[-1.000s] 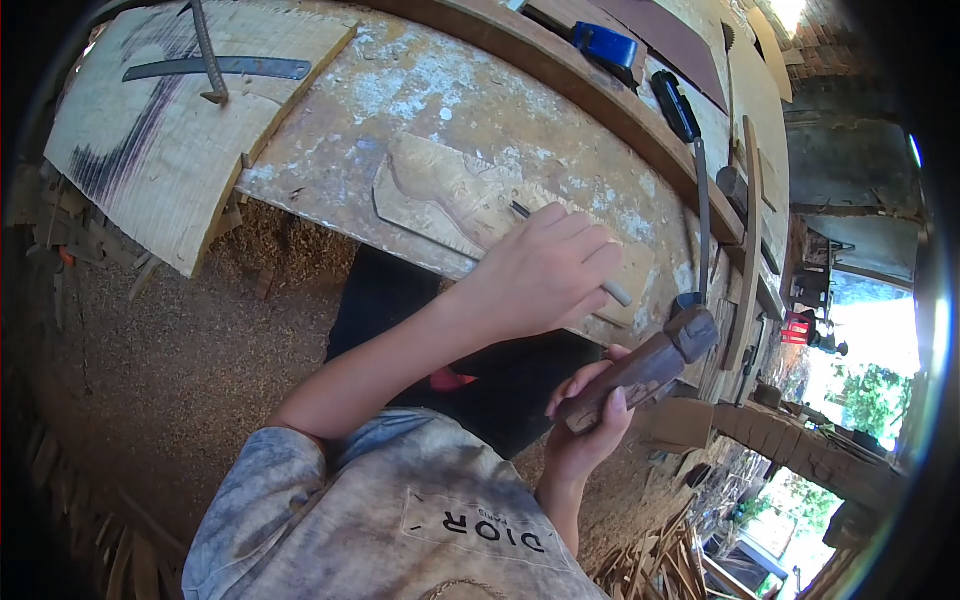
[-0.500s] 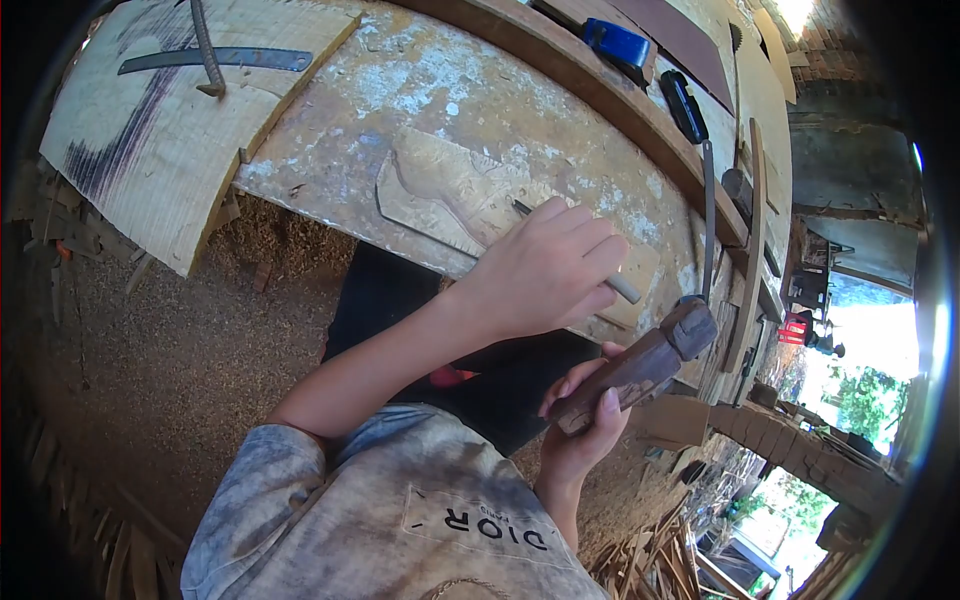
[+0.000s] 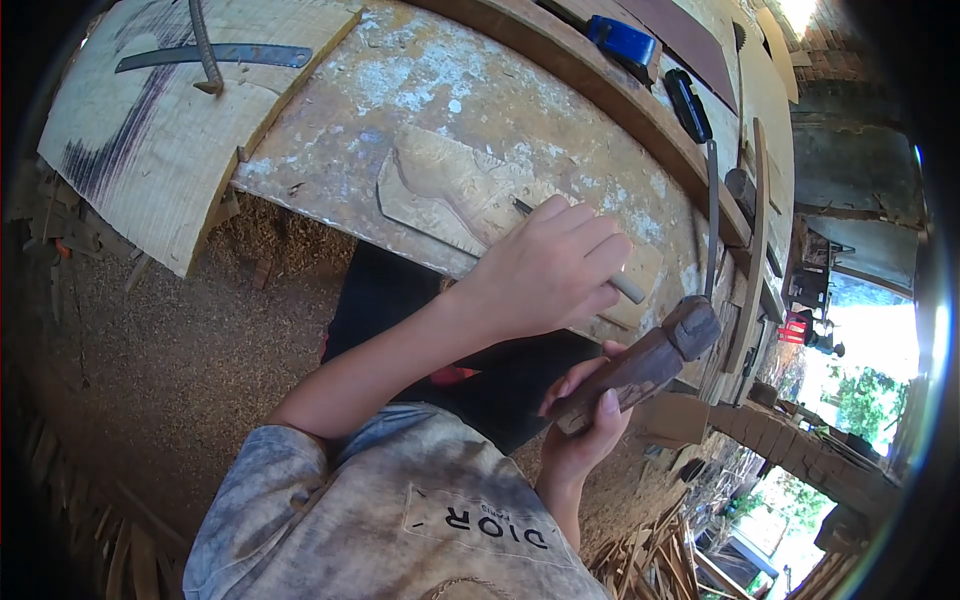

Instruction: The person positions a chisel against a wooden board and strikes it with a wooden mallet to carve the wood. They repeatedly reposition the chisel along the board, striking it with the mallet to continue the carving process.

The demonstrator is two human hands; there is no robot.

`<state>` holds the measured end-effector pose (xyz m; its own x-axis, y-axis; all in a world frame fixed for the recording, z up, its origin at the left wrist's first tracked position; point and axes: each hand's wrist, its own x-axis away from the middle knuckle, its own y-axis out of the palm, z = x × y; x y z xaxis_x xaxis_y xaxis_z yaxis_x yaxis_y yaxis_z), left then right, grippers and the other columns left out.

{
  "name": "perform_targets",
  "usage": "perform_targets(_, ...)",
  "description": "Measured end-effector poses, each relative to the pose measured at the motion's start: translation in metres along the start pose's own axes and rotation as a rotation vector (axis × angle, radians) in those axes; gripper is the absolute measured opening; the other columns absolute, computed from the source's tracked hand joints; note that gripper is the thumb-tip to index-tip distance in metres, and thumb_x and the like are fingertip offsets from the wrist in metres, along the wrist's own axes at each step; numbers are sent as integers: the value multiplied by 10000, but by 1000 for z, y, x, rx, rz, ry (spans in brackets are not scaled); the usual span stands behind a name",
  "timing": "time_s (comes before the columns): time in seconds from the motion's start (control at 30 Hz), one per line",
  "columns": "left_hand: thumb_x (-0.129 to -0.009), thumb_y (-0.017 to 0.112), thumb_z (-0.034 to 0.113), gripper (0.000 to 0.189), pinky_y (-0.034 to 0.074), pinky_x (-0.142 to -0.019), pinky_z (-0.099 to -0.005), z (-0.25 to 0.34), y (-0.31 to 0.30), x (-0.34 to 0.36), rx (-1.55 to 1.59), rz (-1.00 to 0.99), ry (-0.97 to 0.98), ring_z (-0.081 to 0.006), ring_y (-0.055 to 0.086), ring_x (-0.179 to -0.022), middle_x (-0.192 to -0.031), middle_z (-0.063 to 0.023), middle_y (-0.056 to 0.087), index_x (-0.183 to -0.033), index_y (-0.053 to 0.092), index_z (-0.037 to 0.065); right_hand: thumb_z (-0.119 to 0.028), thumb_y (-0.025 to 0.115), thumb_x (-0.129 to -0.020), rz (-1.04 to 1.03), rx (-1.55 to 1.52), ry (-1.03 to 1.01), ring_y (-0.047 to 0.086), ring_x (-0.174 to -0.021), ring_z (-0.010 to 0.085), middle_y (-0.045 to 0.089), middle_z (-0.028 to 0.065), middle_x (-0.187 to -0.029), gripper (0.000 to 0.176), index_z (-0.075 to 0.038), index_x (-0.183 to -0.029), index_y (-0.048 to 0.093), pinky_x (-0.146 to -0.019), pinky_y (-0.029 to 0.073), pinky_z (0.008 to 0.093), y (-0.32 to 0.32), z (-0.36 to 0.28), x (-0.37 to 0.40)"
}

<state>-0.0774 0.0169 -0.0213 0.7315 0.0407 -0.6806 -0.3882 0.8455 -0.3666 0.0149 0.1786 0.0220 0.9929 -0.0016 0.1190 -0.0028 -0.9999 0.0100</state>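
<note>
My left hand (image 3: 555, 270) is closed around a slim grey carving chisel (image 3: 628, 287). The tool's dark tip is over a thin, pale wooden piece (image 3: 440, 185) with carved outlines, which lies flat on the worn worktable (image 3: 330, 130). My left hand covers part of this piece and most of the chisel's shaft. Below and to the right, my right hand (image 3: 590, 430) grips a dark brown wooden mallet (image 3: 640, 370), its thick end tilted up toward the table. The mallet and the chisel are apart.
A pale plank (image 3: 150, 130) at the left bears a metal strip (image 3: 230, 55) and a rod-like tool (image 3: 205, 45). A long wooden rail (image 3: 590, 80) runs along the far side, with a blue object (image 3: 620, 42) and a black one (image 3: 687, 105) beyond. Wood shavings cover the floor (image 3: 200, 350).
</note>
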Motion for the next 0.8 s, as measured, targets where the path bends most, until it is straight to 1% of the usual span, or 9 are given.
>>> perform_targets(0.13,-785,763,179,263,456,-819,-426,-1,0,0,16,-6,-1,-297,598,-882,-902,-90,575,-929,570,75,-449,588,-993,-2,-7,7,580,-622,174,566,113,-823,652,27,-1415,446,-495,496,292,1,1,1)
perform_targets(0.23,-794,752,174,254,449,-817,-436,-1,-1,-1,48,17,-5,-309,592,-876,-898,-99,570,-932,566,69,-471,581,-1003,-35,11,10,592,-623,176,569,115,-824,660,27,-1415,446,-492,495,292,0,1,4)
perform_targets(0.33,-803,741,167,248,440,-816,-444,-1,-2,-3,66,34,-26,-322,587,-874,-897,-107,566,-939,562,62,-493,580,-1028,-42,18,-79,611,-632,180,582,115,-842,668,16,-1431,427,-498,501,291,-5,-1,3)
perform_targets(0.43,-812,733,161,246,430,-812,-448,-1,-3,-3,75,33,-36,-329,587,-877,-896,-112,564,-952,559,58,-504,587,-1046,98,-164,-427,631,-648,187,601,107,-870,672,2,-1448,402,-521,519,286,0,-12,-7)
perform_targets(0.53,-824,729,159,241,425,-809,-449,0,-3,-4,73,28,-47,-332,587,-879,-896,-113,561,-961,558,59,-500,595,-1055,266,-123,-662,634,-652,187,611,93,-890,674,-7,-1463,383,-542,525,279,12,-17,-24)
perform_targets(0.67,-845,717,168,225,423,-810,-452,-3,-3,-8,42,31,-52,-333,587,-886,-906,-114,561,-965,557,64,-427,621,-1015,-127,429,-60,623,-646,193,598,94,-863,661,3,-1459,386,-545,527,286,-2,-14,-14)
perform_targets(0.7,-851,714,171,221,423,-812,-452,-3,-4,-6,32,25,-62,-333,587,-888,-909,-114,561,-965,557,65,-388,693,-977,-133,297,-23,624,-698,198,616,140,-998,649,-6,-1435,437,-606,549,299,-10,-11,-13)
perform_targets(0.8,-858,707,178,215,423,-818,-454,-3,-5,-4,69,10,-73,-332,587,-897,-922,-113,565,-970,560,69,-411,726,-950,-18,-85,-272,604,-712,165,636,112,-957,688,-3,-1433,455,-644,517,281,-11,-14,-11)
